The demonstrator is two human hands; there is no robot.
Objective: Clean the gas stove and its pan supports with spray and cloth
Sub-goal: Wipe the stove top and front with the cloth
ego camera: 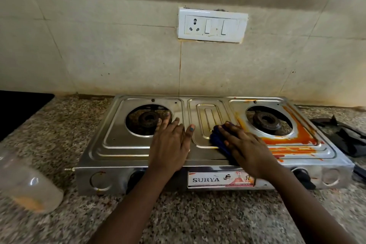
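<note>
A steel two-burner gas stove (111, 144) stands on the granite counter, with both pan supports off it. My left hand (170, 142) lies flat, fingers straight, on the stove top just right of the left burner (148, 119). My right hand (245, 146) presses a dark blue cloth (215, 136) onto the middle panel. Orange stains (293, 138) cover the steel around the right burner (267, 121). The black pan supports (344, 134) lie on the counter to the right of the stove.
A clear plastic bottle (29, 186) with orange residue at its base lies at the near left, blurred. A black surface (17, 111) fills the far left. A socket and switch plate (213, 24) sits on the tiled wall behind. The counter (198, 216) runs along the front.
</note>
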